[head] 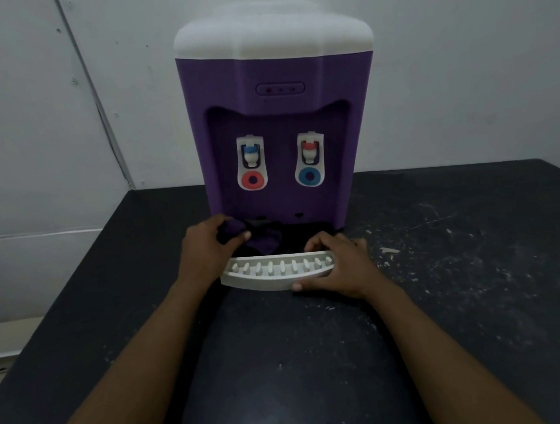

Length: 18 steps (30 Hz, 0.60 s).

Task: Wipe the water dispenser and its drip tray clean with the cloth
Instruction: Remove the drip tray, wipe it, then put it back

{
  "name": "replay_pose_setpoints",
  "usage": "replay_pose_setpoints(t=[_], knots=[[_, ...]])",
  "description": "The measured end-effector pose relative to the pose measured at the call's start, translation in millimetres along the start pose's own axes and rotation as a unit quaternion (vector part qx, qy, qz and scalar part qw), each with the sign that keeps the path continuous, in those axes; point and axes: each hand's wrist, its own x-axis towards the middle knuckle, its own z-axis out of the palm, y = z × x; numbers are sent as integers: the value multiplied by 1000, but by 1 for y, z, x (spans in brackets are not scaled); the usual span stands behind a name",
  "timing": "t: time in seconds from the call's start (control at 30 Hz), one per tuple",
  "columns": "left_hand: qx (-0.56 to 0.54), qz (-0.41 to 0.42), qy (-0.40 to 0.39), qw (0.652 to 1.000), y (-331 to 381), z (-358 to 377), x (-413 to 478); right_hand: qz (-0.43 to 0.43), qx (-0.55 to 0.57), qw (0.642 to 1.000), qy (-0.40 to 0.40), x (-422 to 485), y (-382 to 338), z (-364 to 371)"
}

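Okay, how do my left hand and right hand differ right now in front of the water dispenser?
The left hand grips the bunched purple cloth, while the right hand holds the white drip tray by its right end, thumb on the front edge. The left hand sits closer to the water dispenser, at the foot of its recess; the right hand is nearer the person. Both have curled fingers and are low over the black table.

1. The left forearm enters from 7 o'clock and reaches toward 1 o'clock. The left hand curls its fingers round a bunched purple cloth.
2. The right forearm enters from 5 o'clock and points to 11 o'clock. The right hand grips the drip tray at its 3 o'clock end, fingers over the back rim and thumb on the front edge.
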Motion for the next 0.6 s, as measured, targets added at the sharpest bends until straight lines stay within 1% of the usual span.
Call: replay_pose_setpoints(t=[0.07,0.13,0.23,0.3,0.37,0.53,0.6], knots=[[-37,-11,-4,999,0,-2,-1,5,115,993,16,2,-1,0],[-72,-25,-12,997,-1,-5,-1,2,240,970,40,5,-1,0],[-126,-43,-35,991,-4,-9,-2,14,325,941,93,10,-4,1],[-154,-43,-46,986,-7,-10,-4,32,382,917,105,15,-7,7],[-172,-40,-52,983,-7,-12,-4,53,452,884,104,20,-12,14],[-215,-59,-49,974,-9,-9,-7,115,611,779,88,38,-26,28],[-218,-68,-45,973,-7,-6,-6,141,636,756,62,44,-31,31]])
